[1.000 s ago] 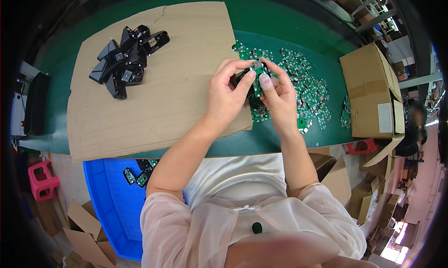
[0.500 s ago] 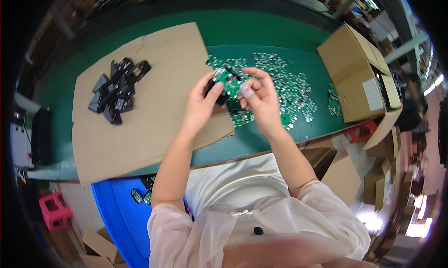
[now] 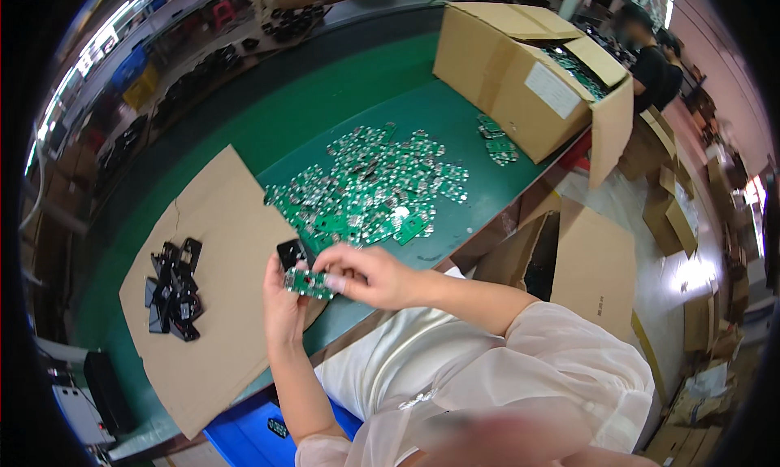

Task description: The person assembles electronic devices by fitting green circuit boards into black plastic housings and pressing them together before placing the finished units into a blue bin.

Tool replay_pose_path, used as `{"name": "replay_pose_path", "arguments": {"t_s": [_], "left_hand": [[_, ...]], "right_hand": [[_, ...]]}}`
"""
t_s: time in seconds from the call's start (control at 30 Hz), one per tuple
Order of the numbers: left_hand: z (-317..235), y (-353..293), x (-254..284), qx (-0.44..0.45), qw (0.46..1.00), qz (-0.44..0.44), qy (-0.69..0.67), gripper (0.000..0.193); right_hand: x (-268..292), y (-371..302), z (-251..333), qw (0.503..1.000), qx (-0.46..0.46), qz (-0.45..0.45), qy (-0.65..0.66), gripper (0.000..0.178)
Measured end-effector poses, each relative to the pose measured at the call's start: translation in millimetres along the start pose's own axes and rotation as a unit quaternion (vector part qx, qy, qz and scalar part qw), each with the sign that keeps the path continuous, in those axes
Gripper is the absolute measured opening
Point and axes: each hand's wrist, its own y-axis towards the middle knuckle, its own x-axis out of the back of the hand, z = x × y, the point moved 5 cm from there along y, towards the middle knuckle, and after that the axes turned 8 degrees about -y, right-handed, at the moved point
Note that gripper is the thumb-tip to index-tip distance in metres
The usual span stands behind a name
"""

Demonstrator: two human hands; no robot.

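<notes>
My left hand (image 3: 283, 304) is closed around a black plastic casing (image 3: 290, 254), which sticks up past its fingers. A small green circuit board (image 3: 305, 282) lies across the front of that hand, just below the casing; whether it sits in the casing or apart from it I cannot tell. From the right, my right hand (image 3: 370, 277) pinches the board's right end between thumb and fingers. Beyond both hands, a spread pile of green circuit boards (image 3: 374, 174) covers part of the green table. Several black plastic casings (image 3: 172, 292) lie heaped on a flat cardboard sheet (image 3: 215, 353) to the left.
An open cardboard box (image 3: 504, 85) filled with boards stands at the far right, a small stack of boards (image 3: 497, 140) beside it. Below the table edge are a blue bin (image 3: 244, 434) and another open carton (image 3: 597, 264). Two people (image 3: 650, 60) are in the background.
My view has swung to the right, showing more of the box. The circuit board has turned from a slant to nearly level, and the black casing now shows above it.
</notes>
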Motion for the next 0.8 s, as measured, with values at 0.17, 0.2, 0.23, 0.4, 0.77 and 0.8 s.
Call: {"name": "replay_pose_path", "arguments": {"t_s": [0.17, 0.2, 0.23, 0.4, 0.77, 0.8], "left_hand": [[-1.6, -20.4, -11.5, -0.028, 0.999, -0.018, 0.043, 0.033], [-0.9, -27.9, -11.6, -0.035, 0.998, -0.031, 0.049, 0.034], [2.2, -32.3, -10.8, -0.037, 0.997, -0.042, 0.049, 0.034], [-0.9, -53.5, -24.3, -0.077, 0.996, -0.037, 0.007, 0.035], [-1.9, -80.6, -23.2, -0.164, 0.984, -0.027, 0.058, 0.050], [-1.3, -82.4, -24.6, -0.168, 0.984, -0.020, 0.057, 0.050]], "right_hand": [[8.6, -9.6, 31.2, 0.929, 0.236, -0.096, -0.268, 0.020], [7.4, -9.4, 32.2, 0.926, 0.254, -0.097, -0.262, 0.020], [7.4, -8.4, 31.9, 0.928, 0.256, -0.091, -0.253, 0.020], [16.0, -5.7, 32.7, 0.915, 0.288, -0.153, -0.238, 0.020], [6.8, 0.5, 46.9, 0.937, 0.243, -0.073, -0.240, 0.015], [3.5, 0.2, 48.5, 0.936, 0.253, -0.065, -0.237, 0.015]]}}
